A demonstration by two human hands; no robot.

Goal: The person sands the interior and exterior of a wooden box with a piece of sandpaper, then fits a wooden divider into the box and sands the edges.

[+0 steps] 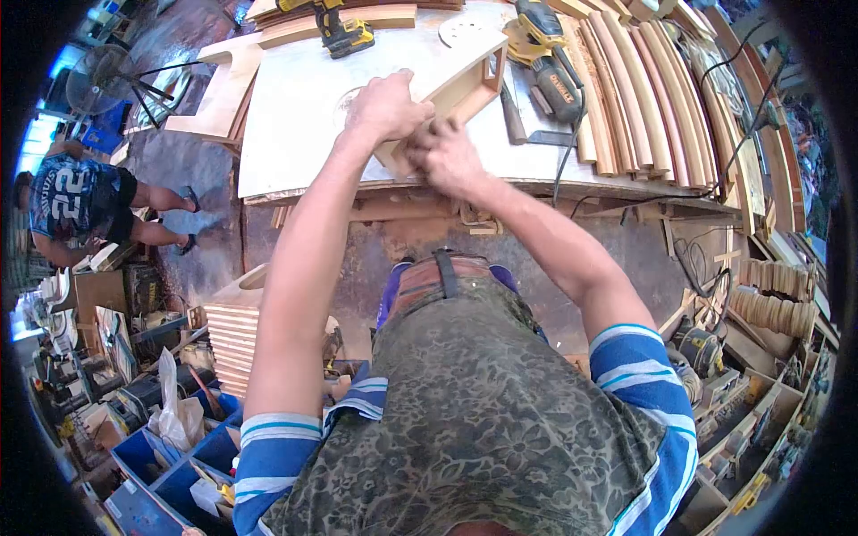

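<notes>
A shallow wooden box frame (465,92) lies at a slant on the white-topped workbench (295,116). On its near left end rests my left hand (386,109), its fingers bent over the upper edge. My right hand (444,159) is curled at the near end of the frame, against its side, and is partly blurred; whether it holds something small cannot be made out. Right of the frame lie a hammer-like tool (513,116) and a yellow and black sander (550,67). Beyond my left hand stands a yellow and black drill (338,31).
Curved wooden slats (639,98) are lined up on the bench's right side, with a black cable near them. A cut wooden panel (214,94) juts out at the left. A co-worker (80,196) bends over at far left. Blue bins (170,473) stand at lower left.
</notes>
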